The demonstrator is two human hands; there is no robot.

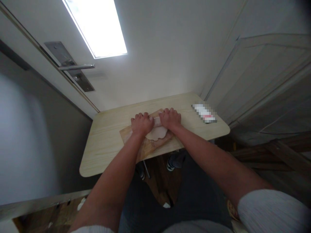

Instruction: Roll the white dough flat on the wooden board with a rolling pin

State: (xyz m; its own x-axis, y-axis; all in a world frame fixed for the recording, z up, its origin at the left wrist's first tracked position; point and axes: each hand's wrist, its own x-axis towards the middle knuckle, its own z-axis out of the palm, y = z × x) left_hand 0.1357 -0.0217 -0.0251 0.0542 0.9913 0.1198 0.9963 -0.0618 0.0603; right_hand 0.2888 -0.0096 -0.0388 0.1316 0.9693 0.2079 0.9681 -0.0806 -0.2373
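Note:
A pale, flattened piece of dough (156,133) with a wavy edge lies on a thin wooden board (153,146), which sits at an angle near the table's front edge. Across the far part of the dough runs a light rolling pin (157,121), mostly covered by my hands. My left hand (142,123) has its fingers curled over the pin's left end. Over the right end, my right hand (170,119) is closed in the same way. Both arms stretch forward, and the hands hide the pin's ends.
The light wood table (104,139) stands against a pale door with a metal handle (77,67) and a bright window pane. A phone-like item (204,113), blurred out, lies at the table's right. Wooden beams (274,152) are at the right, and my legs are below the table.

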